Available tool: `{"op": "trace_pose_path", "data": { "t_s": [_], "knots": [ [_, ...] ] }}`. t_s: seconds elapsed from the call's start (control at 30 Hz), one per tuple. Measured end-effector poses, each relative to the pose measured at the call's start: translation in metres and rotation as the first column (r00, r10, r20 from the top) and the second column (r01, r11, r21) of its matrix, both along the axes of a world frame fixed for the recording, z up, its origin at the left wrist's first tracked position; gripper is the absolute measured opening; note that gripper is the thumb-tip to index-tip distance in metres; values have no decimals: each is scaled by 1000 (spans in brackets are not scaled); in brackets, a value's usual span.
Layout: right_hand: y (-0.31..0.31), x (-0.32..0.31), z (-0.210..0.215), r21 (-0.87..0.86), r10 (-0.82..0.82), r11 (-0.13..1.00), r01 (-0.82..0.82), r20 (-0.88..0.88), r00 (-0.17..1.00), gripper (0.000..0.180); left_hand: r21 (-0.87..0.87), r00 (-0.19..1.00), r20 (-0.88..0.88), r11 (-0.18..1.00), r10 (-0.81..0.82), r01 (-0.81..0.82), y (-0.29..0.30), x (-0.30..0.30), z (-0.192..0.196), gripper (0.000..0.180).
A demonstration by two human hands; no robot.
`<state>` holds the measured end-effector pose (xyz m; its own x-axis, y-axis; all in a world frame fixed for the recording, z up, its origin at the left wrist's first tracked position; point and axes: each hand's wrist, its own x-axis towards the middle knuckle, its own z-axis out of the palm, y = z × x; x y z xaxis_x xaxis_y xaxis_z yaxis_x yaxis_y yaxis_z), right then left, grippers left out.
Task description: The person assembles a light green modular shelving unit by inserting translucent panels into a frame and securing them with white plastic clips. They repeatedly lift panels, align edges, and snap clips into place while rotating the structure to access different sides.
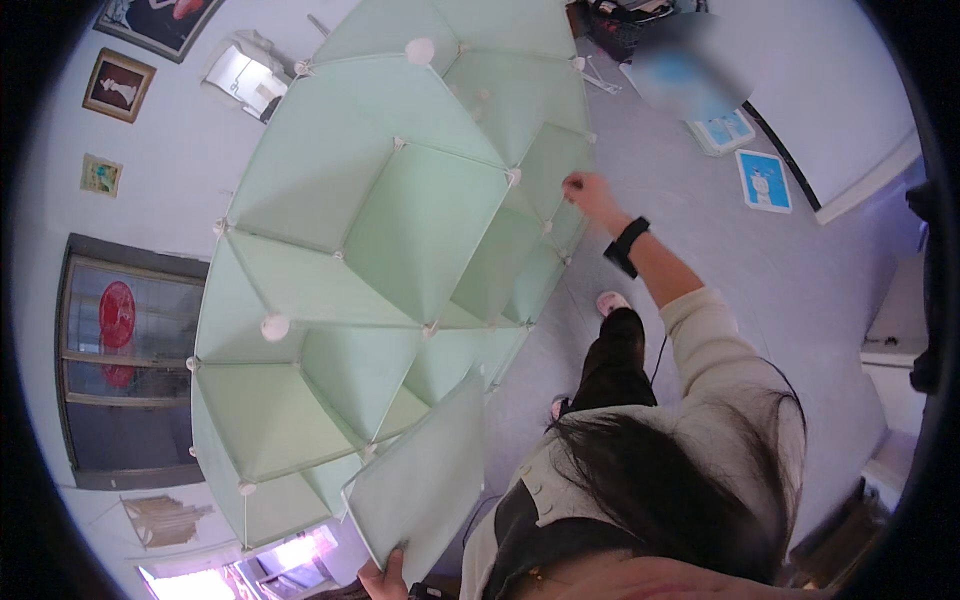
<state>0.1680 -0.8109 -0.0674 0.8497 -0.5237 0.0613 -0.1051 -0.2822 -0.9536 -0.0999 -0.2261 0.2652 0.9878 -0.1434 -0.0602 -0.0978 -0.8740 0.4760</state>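
A large cube storage rack (430, 235) of pale green panels, joined at the corners by white connectors (513, 177), fills the middle and left. My left hand (383, 577), at the lower edge, grips the bottom edge of a loose-looking pale green panel (425, 475). This panel leans at a slant in front of the rack's near end; whether its upper edge touches the rack, I cannot tell. My right hand (594, 197), a black band on its wrist, is raised by the rack's right side. Its fingers are curled closed, and anything inside them is hidden.
Blue-and-white printed flat sheets or panels (764, 181) lie on the grey floor (690, 250) at the right. Beyond them is a blurred patch. Framed pictures (118, 86) and a dark-framed window (135, 365) are on the left wall. A thin cable (660, 358) runs near my legs.
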Motion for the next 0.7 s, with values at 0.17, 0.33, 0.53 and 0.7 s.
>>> {"op": "trace_pose_path", "data": {
  "t_s": [0.17,0.33,0.53,0.7],
  "knots": [
    [-93,120,11,-336,64,941,-38,65,996,19,100,881,-164,895,445,-434,-83,50,-39,29],
    [-120,218,21,-635,280,706,-315,-159,947,21,104,809,-123,818,574,-565,-137,71,-55,19],
    [-97,269,29,-650,389,656,-384,-145,910,31,127,705,-196,730,682,-671,-184,63,-66,20],
    [-75,297,25,-637,483,660,-398,-46,875,30,20,638,-245,662,730,-750,-208,68,-81,21]
  ]
}}
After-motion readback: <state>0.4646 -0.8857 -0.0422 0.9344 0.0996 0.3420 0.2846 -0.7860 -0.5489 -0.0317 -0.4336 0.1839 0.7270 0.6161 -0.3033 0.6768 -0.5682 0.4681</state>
